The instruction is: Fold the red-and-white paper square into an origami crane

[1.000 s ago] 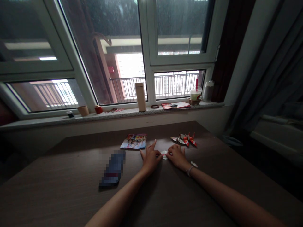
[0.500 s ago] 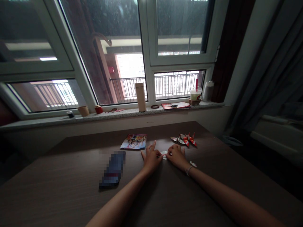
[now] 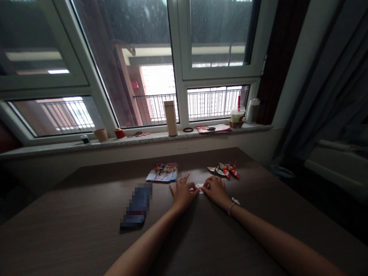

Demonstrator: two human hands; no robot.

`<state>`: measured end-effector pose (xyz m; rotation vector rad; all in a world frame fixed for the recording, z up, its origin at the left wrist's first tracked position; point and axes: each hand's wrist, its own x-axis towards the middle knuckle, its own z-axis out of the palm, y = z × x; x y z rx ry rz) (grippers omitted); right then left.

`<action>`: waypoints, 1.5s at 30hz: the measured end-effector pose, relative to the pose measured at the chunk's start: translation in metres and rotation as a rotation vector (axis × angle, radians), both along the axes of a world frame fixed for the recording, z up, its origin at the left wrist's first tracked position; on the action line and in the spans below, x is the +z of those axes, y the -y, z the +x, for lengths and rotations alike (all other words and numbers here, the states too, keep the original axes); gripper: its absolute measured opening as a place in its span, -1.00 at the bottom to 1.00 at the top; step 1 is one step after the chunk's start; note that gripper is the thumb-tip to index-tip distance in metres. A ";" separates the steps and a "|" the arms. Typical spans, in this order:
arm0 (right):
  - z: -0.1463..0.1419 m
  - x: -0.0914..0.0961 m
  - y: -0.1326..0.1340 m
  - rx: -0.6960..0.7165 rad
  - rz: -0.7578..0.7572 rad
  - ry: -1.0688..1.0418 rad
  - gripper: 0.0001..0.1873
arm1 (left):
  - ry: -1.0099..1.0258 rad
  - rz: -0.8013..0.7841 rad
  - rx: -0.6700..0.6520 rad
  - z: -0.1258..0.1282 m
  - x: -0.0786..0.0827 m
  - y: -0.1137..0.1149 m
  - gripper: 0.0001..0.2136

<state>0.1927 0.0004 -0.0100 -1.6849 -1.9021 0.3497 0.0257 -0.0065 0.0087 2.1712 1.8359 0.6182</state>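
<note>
Both my hands rest on the dark wooden table [image 3: 86,230] and meet over a small white and red folded paper [image 3: 199,187]. My left hand [image 3: 181,191] pinches the paper's left side, with its forefinger sticking up. My right hand [image 3: 214,189] is curled and presses the paper's right side with its fingertips. Most of the paper is hidden between the fingers. Just beyond my right hand lie a few folded paper figures [image 3: 224,169] in red and white.
A colourful booklet [image 3: 162,172] lies beyond my left hand. A blurred dark flat object [image 3: 137,206] lies to the left. On the windowsill [image 3: 48,146] stand a tall beige flask [image 3: 170,117], small cups [image 3: 101,134], a drink cup with a straw [image 3: 237,113] and papers [image 3: 214,128].
Both hands shifted very slightly on the small paper; the left forefinger leans a little more to the right. Nothing else moved.
</note>
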 end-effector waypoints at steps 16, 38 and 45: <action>0.001 0.001 -0.004 -0.011 -0.014 0.017 -0.75 | 0.009 -0.088 0.018 0.000 0.007 -0.002 -0.81; -0.002 0.000 -0.007 -0.050 -0.029 -0.014 -0.72 | 0.069 -0.117 0.062 -0.001 0.004 -0.012 -0.84; 0.003 -0.001 -0.006 0.004 -0.018 -0.061 -0.73 | 0.064 -0.110 0.052 0.000 0.004 -0.009 -0.84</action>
